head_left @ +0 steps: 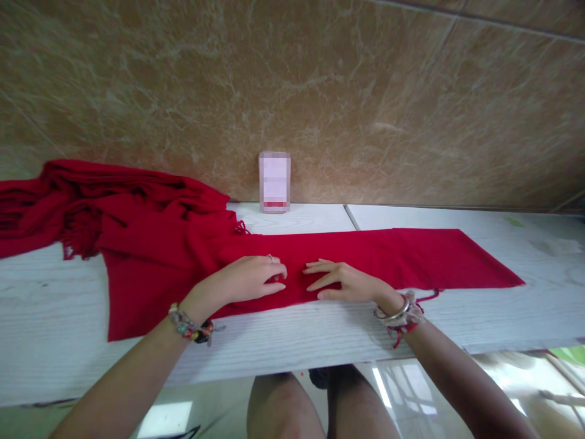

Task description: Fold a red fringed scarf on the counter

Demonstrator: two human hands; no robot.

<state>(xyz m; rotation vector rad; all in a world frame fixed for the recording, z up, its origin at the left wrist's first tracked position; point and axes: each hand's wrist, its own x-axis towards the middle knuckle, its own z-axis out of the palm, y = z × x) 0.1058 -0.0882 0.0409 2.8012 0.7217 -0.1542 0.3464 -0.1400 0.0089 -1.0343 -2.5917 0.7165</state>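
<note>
A red cloth point(411, 259) lies stretched in a long folded strip across the white table point(283, 341), with its left part bunched in a heap point(114, 207). My left hand point(249, 279) rests on the strip near its middle, knuckles bent and fingertips pressed onto the cloth, a ring on one finger. My right hand point(340, 281) lies flat on the cloth right beside it, fingers stretched out and pointing left. The two hands are nearly touching. Beaded bracelets sit on my left wrist point(189, 326), bangles and red thread on my right wrist point(400, 314).
A small blurred card point(275, 182) stands at the table's back edge against a brown marbled wall point(320, 91). The table's front edge runs just above my knees point(320, 402). A shiny tiled floor shows below.
</note>
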